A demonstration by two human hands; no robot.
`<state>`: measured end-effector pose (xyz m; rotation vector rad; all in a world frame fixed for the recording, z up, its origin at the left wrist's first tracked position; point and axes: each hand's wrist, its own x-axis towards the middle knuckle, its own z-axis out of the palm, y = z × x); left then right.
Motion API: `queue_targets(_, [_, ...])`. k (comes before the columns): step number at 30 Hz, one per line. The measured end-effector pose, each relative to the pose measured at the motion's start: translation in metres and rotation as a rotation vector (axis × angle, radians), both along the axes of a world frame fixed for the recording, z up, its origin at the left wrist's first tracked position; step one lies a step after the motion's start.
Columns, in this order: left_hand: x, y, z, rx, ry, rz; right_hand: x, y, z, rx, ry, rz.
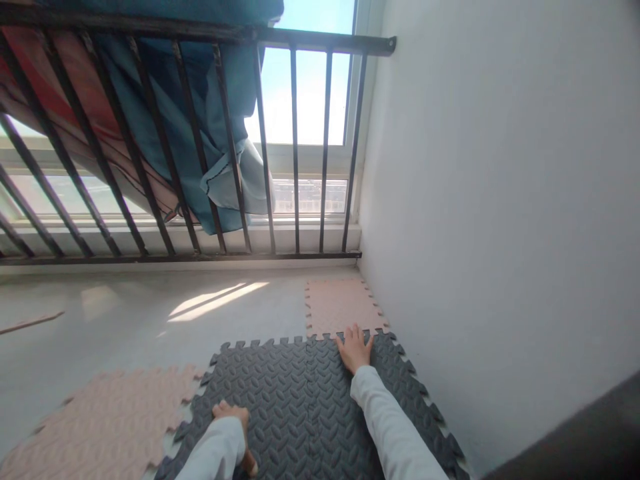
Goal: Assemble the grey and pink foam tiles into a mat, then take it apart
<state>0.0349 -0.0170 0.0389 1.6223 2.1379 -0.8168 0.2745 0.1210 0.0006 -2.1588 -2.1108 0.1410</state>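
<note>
My right hand [355,351] lies with fingers spread on the far edge of the dark grey foam mat [280,393]. Its fingertips reach the seam where a pink foam tile [343,305] meets that edge, up in the corner by the wall. Nearer and to the left, my left hand [234,415] rests on the dark mat, fingers stretched forward, partly hidden by its sleeve. Neither hand holds anything. Diamond-shaped ridges cover the dark mat, and a seam runs along its length. Toothed edges show on both the mat and the pink tile.
A larger pink foam mat [115,420] lies on the left, beside the dark one. Black railings [295,153] cross in front of the window, with blue and red cloth [175,113] behind them. A white wall [490,200] bounds the right side. A thin strip [31,323] lies on the floor.
</note>
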Motion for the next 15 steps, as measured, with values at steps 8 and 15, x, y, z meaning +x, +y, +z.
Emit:
queue_targets(8, [-0.008, 0.002, -0.018, 0.036, -0.022, -0.01, 0.026, 0.005, -0.01, 0.014, -0.029, 0.019])
queue_targets(15, [-0.008, 0.002, -0.017, 0.072, -0.049, 0.037, 0.046, 0.006, 0.002, 0.042, -0.057, -0.158])
